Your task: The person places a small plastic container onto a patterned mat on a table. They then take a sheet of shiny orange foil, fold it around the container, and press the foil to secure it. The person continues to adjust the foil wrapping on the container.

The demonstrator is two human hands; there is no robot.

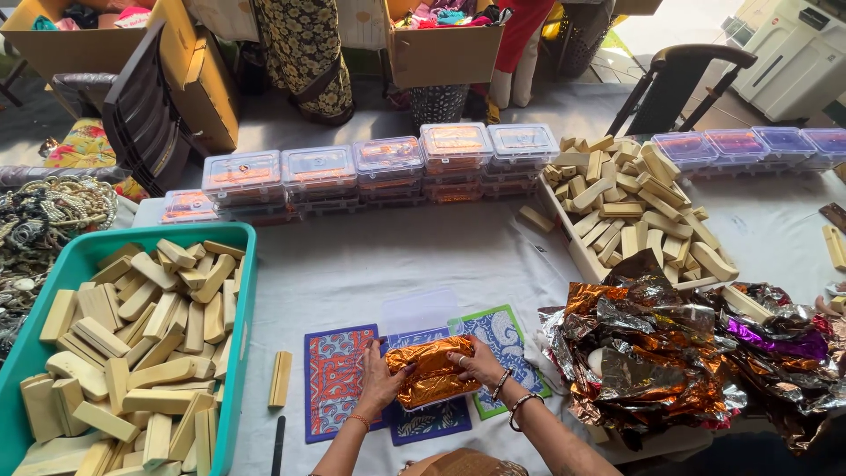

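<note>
Together, a crinkled orange-gold foil-wrapped bundle [432, 372] is gripped by the left hand [381, 381] and right hand [476, 362] on the white-clothed counter [352, 264].

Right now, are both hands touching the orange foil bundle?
Touching. The head view shows the left hand pressed against the orange foil bundle on its left edge and the right hand gripping its right edge, no gap.

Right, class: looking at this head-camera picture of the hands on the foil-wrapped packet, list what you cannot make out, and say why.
- Contents of the orange foil-wrapped packet: hidden by the foil; the left hand and right hand cover its ends.
- Base of the clear plastic box: hidden behind the packet.
- Contents of the stacked clear lidded boxes: too small.
- Teal plastic tray of pale wooden blocks: cut off by the bottom and left edges.
</note>
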